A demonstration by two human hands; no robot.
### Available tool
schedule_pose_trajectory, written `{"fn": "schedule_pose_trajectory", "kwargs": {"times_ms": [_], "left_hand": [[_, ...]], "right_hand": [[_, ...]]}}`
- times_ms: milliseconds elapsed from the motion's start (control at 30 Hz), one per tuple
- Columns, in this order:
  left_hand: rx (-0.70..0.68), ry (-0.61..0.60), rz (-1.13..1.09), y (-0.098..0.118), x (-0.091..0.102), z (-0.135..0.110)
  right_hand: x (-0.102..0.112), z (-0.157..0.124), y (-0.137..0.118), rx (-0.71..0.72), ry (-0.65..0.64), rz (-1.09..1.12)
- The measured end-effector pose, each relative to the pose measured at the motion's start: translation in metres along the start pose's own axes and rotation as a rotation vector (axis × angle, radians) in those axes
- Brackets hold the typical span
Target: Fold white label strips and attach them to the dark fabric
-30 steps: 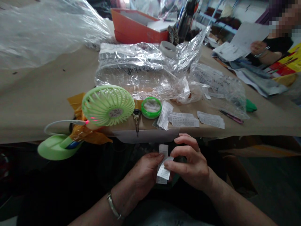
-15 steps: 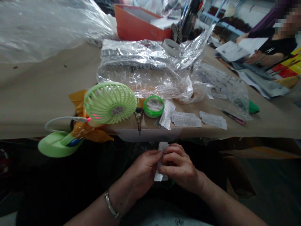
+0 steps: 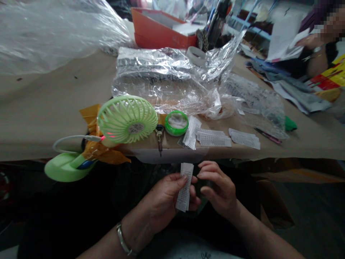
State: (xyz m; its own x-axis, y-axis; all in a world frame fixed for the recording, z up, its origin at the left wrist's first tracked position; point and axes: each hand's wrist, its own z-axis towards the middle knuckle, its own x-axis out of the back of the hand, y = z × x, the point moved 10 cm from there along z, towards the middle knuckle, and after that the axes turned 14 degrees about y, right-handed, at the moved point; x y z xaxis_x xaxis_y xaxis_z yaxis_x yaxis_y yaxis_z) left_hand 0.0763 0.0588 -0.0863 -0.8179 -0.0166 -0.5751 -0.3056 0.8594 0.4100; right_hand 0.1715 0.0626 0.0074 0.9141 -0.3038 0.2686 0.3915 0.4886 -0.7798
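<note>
Below the table edge, my left hand [image 3: 164,201] pinches a small stack of printed white paper labels [image 3: 184,187], held upright over my lap. My right hand [image 3: 219,189] is just to the right of the stack, fingers curled and apart from it, holding nothing that I can see. More white labels [image 3: 212,137] lie in small piles on the brown paper-covered table [image 3: 40,115] just above my hands.
A light green desk fan [image 3: 127,119] taped with yellow tape hangs over the table edge at left. Beside it are a green tape roll [image 3: 176,123] and crumpled clear plastic bags [image 3: 172,79]. An orange box [image 3: 161,30] stands behind. Another person handles papers [image 3: 283,39] at far right.
My right hand has let go of the label stack and drawn slightly right; the left hand keeps the stack, now straightened. The person at right has lifted their papers.
</note>
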Motion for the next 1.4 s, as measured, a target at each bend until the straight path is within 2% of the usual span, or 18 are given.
{"fn": "schedule_pose_trajectory", "kwargs": {"times_ms": [67, 167, 233, 333, 567, 700, 767, 900, 967, 1067, 1133, 1200, 1267, 1400], "left_hand": [[0.015, -0.033, 0.049, -0.002, -0.003, -0.004], [0.018, -0.066, 0.097, -0.004, -0.007, -0.008], [0.012, -0.076, 0.124, -0.006, -0.009, -0.01], [0.006, -0.076, 0.142, -0.009, -0.008, -0.011], [-0.024, -0.058, 0.176, -0.013, -0.004, -0.01], [-0.042, -0.039, 0.184, -0.011, -0.002, -0.009], [-0.056, -0.022, 0.183, -0.008, 0.0, -0.009], [-0.1, -0.001, 0.18, -0.001, 0.002, -0.01], [-0.117, 0.005, 0.176, 0.001, 0.003, -0.009], [-0.116, 0.027, 0.17, 0.0, 0.005, -0.009], [-0.108, 0.033, 0.159, 0.0, 0.006, -0.009], [-0.104, 0.047, 0.151, 0.001, 0.009, -0.009], [-0.111, 0.072, 0.152, 0.003, 0.012, -0.01], [-0.162, 0.114, 0.166, 0.011, 0.017, -0.014]], "right_hand": [[-0.002, -0.002, 0.034, -0.325, 0.009, 0.162], [-0.038, -0.017, 0.062, -0.737, -0.199, 0.545], [-0.059, -0.025, 0.064, -0.875, -0.342, 0.733], [-0.074, -0.029, 0.063, -0.946, -0.447, 0.847], [-0.086, -0.036, 0.063, -1.003, -0.437, 0.935], [-0.078, -0.033, 0.063, -0.952, -0.378, 0.822], [-0.064, -0.022, 0.059, -0.824, -0.298, 0.65], [-0.033, 0.005, 0.027, -0.34, -0.201, 0.093], [-0.032, 0.01, 0.009, -0.152, -0.217, -0.091], [-0.035, 0.01, -0.001, -0.04, -0.236, -0.205], [-0.037, 0.009, 0.0, -0.034, -0.23, -0.229], [-0.038, 0.009, 0.005, -0.09, -0.211, -0.207], [-0.039, 0.007, 0.016, -0.228, -0.178, -0.134], [-0.049, -0.003, 0.042, -0.589, -0.118, 0.123]]}}
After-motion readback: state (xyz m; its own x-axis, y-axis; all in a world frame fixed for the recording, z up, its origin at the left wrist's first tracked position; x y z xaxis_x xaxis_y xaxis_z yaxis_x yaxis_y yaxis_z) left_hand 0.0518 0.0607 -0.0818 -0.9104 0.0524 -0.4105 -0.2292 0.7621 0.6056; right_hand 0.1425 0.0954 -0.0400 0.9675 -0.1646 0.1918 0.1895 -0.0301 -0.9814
